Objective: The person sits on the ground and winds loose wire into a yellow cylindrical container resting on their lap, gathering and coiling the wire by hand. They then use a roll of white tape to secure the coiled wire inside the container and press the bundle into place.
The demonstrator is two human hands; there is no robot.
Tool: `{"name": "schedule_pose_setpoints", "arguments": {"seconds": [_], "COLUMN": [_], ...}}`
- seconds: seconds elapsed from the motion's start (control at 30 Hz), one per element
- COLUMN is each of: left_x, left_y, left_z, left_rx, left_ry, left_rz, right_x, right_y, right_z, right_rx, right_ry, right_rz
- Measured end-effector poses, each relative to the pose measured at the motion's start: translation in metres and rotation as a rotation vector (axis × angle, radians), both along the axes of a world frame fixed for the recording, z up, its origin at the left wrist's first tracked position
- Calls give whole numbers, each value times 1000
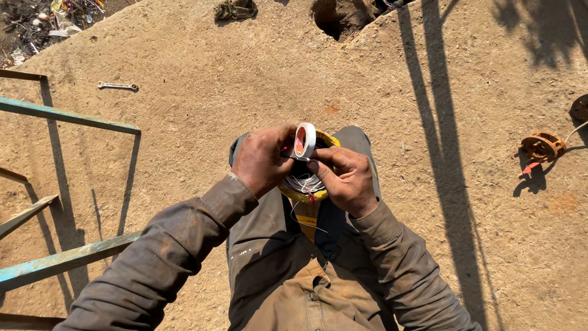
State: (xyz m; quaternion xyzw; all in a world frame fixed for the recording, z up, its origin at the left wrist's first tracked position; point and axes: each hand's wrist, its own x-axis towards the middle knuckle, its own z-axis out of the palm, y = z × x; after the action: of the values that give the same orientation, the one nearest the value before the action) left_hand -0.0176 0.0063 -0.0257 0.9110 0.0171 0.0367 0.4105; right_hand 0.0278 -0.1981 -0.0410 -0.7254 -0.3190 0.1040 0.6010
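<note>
**Tape roll held on edge between both hands, above a yellow wire spool**

A white roll of tape [305,140] sits just above the centre of the frame, standing on edge so that its round face and reddish core turn toward the left of the frame; its axis runs roughly left to right, between the two hands. The left hand [262,160] is curled closed beside the roll on its left, its fingers hiding the contact point. The right hand [346,179] lies just below and to the right, its thumb pressed up against the roll's lower rim and the remaining fingers folded. Both hands are about equally close to the roll, and which of them carries its weight cannot be determined.

Directly beneath the roll, resting on the person's lap, is a yellow spool [306,190] wound with thin, shiny grey wire. One loose strand trails down over the worn, dusty brown work clothes.

The surrounding ground is dry, compacted sandy earth. A metal spanner [117,86] lies in the upper left of the frame. A rusted flanged fitting [541,146] sits at the right edge. A painted, weathered green metal frame [67,119] occupies the left side. A dug hole [337,18] opens at the top centre.
</note>
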Motion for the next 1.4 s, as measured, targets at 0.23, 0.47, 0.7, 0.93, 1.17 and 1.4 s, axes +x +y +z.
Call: {"name": "schedule_pose_setpoints", "arguments": {"seconds": [0.23, 0.47, 0.7, 0.93, 1.17, 1.4], "left_x": [14, 45, -15, -27, 3, 10], "left_y": [5, 23, 32, 24, 7, 14], "left_z": [16, 31, 40, 10, -15, -6], "left_rx": [-404, -165, -130, -251, -13, -468], "left_ry": [97, 388, -152, -117, -192, -307], "left_rz": [-219, -263, -468, -287, -102, -342], "right_x": [4, 6, 2, 1, 4, 6], "right_y": [-5, -4, -1, -2, -7, -9], "right_z": [-6, -8, -7, -6, -11, -16], "right_rx": [37, 32, 21, -3, 41, 37], "right_ry": [68, 68, 151, 123, 230, 316], "right_rz": [25, 28, -35, -20, 7, -15]}}
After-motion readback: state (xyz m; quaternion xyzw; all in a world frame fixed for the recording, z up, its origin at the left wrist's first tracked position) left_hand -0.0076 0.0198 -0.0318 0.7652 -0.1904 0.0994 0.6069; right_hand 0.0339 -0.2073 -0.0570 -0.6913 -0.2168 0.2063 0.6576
